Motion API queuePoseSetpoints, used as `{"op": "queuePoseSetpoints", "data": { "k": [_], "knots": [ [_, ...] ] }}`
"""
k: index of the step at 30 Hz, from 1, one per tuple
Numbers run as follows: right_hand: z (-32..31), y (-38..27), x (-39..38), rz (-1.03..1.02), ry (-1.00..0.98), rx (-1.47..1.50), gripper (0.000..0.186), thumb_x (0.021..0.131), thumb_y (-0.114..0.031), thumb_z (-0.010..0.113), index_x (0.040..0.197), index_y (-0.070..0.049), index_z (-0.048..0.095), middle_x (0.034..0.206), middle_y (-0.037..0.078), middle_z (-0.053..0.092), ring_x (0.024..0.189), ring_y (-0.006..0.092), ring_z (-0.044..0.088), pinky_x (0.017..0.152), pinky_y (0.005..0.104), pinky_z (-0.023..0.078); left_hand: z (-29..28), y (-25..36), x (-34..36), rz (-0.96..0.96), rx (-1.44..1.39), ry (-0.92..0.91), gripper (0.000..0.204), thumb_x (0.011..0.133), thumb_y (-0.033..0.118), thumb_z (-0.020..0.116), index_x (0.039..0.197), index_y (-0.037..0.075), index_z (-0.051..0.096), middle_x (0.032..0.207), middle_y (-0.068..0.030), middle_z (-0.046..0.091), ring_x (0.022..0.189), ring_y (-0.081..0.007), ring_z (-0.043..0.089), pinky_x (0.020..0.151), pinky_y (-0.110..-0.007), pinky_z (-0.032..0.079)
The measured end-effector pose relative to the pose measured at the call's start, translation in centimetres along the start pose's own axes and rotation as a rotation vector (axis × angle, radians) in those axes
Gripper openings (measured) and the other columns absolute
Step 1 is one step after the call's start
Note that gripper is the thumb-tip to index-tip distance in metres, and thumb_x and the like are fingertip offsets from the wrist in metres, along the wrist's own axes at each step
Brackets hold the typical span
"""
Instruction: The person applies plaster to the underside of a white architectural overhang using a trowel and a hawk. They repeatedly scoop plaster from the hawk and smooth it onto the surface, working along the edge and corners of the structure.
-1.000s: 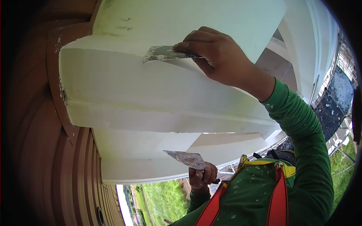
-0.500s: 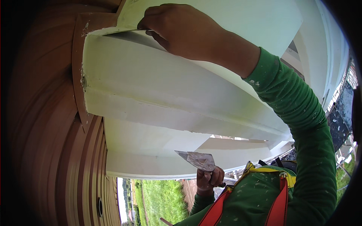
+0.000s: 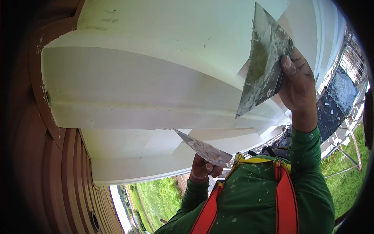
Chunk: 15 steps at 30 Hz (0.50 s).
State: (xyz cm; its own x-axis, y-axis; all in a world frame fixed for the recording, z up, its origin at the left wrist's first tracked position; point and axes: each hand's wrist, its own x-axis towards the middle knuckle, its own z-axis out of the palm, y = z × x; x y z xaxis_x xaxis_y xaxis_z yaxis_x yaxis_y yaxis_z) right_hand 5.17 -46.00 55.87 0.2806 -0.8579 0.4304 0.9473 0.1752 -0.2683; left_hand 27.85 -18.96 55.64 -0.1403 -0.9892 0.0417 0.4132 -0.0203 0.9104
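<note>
My right hand [image 3: 300,84] is raised at the upper right, thumb pressed on a wide flat putty blade [image 3: 263,64]. Grey-white putty smears cover the blade's face, and it is held away from the white surface. Lower down, in front of my chest, my left hand [image 3: 202,169] grips a smaller putty knife [image 3: 204,150], whose handle is mostly hidden by the fingers. A lump of white putty lies along that knife's blade, with its bare tip pointing up and left. Behind both tools runs a white stepped beam [image 3: 128,82] with a ridge along it.
Brown ribbed cladding [image 3: 70,171] fills the left side, with brown trim [image 3: 39,74] meeting the white beam. A red and yellow harness [image 3: 286,195] crosses my green shirt. Metal scaffold tubes [image 3: 352,144] and a splattered dark platform [image 3: 331,113] stand at right, with grass [image 3: 159,199] far below.
My right hand has drawn the wide blade off the beam's upper left edge and brought it right, turning its putty-smeared face into view. The left putty knife has shifted slightly and tilted.
</note>
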Motion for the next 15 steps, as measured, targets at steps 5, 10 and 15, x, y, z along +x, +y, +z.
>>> {"op": "queuePoseSetpoints", "data": {
  "k": [5,10,15],
  "knots": [
    [2.8,3.2,-2.3,0.531,0.101,0.251,0.040,0.105,-0.031,0.049,0.123,0.004,0.058,0.107,0.010,0.067,0.091,0.0153,0.066,0.084,0.0312,0.053,3.1,0.0,6.1,-0.296,0.153,-0.103,0.055,0.091,0.018,0.071,0.135,-0.003,0.045,0.093,-0.0124,0.064,0.057,-0.0120,0.054,0.046,-0.026,0.040],
    [3.4,5.4,-3.1,0.607,-0.381,-0.766,0.054,0.107,-0.044,0.037,0.116,0.001,0.065,0.092,0.013,0.067,0.082,0.0173,0.061,0.080,0.0323,0.050,2.7,-2.9,6.0,-0.270,0.011,-0.145,0.066,0.092,0.015,0.067,0.145,0.001,0.030,0.095,-0.0136,0.063,0.056,-0.0129,0.054,0.046,-0.027,0.042],
    [-0.3,3.6,-4.9,0.812,-0.311,-0.724,0.043,0.105,-0.035,0.050,0.124,0.001,0.062,0.099,0.008,0.070,0.088,0.0133,0.064,0.081,0.0284,0.051,4.3,-2.1,5.5,-0.024,0.105,0.092,0.055,0.090,0.024,0.071,0.128,-0.007,0.048,0.062,-0.0057,0.054,0.039,-0.0134,0.044,0.036,-0.028,0.036]
  ]
}}
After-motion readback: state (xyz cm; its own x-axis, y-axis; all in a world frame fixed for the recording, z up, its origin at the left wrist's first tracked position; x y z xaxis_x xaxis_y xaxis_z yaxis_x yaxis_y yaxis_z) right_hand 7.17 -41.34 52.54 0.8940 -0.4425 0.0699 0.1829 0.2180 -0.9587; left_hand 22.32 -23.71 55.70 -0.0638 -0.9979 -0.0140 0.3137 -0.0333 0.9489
